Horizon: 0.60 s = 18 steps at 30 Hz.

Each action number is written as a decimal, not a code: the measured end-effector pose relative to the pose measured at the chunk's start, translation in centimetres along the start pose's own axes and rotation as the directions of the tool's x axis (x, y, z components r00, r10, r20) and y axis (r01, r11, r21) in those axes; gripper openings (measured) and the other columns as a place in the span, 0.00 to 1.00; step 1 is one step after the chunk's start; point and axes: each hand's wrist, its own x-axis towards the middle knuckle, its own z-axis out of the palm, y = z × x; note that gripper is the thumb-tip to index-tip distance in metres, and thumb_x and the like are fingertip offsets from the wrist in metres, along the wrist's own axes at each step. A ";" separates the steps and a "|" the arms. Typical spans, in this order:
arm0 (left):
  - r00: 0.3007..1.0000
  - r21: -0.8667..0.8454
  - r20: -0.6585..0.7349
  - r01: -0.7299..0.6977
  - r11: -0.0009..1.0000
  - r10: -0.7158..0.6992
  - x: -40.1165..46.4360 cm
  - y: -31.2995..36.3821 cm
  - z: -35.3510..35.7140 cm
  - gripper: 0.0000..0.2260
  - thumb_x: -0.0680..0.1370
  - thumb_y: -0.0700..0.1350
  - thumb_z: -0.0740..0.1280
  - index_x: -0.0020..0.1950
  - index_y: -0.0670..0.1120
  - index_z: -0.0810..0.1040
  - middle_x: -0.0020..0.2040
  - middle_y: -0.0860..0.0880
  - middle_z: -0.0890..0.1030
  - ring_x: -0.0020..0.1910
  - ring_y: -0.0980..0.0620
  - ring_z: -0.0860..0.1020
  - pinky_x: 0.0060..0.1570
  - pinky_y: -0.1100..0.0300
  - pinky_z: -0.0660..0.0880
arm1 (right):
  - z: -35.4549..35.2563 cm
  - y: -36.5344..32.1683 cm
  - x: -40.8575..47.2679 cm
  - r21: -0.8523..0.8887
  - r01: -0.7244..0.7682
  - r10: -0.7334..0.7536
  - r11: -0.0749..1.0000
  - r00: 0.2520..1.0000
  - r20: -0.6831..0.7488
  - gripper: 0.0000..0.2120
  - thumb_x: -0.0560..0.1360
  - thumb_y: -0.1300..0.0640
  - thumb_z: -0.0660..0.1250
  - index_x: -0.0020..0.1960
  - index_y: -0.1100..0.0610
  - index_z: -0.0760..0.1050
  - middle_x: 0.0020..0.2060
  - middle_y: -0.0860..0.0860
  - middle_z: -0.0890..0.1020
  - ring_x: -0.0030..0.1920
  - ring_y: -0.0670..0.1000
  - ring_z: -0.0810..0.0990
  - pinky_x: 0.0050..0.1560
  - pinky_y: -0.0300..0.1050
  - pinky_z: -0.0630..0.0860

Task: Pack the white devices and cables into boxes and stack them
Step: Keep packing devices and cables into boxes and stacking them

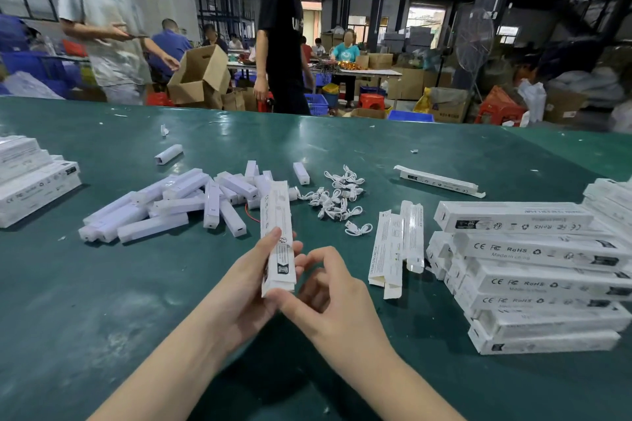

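Box (277,236) upright over green table (102,301), near my edge | I see left hand (246,287) wrapped round its lower half, fingers curled | right hand (328,294) pinching bottom flap, thumb at corner

1. Two people stand at the far edge of the green table (102,284): one in a grey shirt (102,24), one in black (284,27).
2. An open cardboard carton (201,75) tilts between them.
3. Red stools (371,101) and blue crates (316,102) sit on the floor behind.
4. A pedestal fan (473,39) stands on the right.
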 end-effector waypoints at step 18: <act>0.992 -0.071 -0.073 0.102 0.992 -0.107 -0.1 -0.5 0.7 0.10 0.78 0.47 0.64 0.52 0.42 0.79 0.31 0.49 0.76 0.24 0.55 0.73 0.23 0.67 0.73 | -0.1 -0.1 0.2 -0.032 -0.055 0.057 0.998 0.996 0.068 0.20 0.64 0.36 0.70 0.47 0.45 0.66 0.34 0.36 0.79 0.30 0.41 0.74 0.37 0.39 0.74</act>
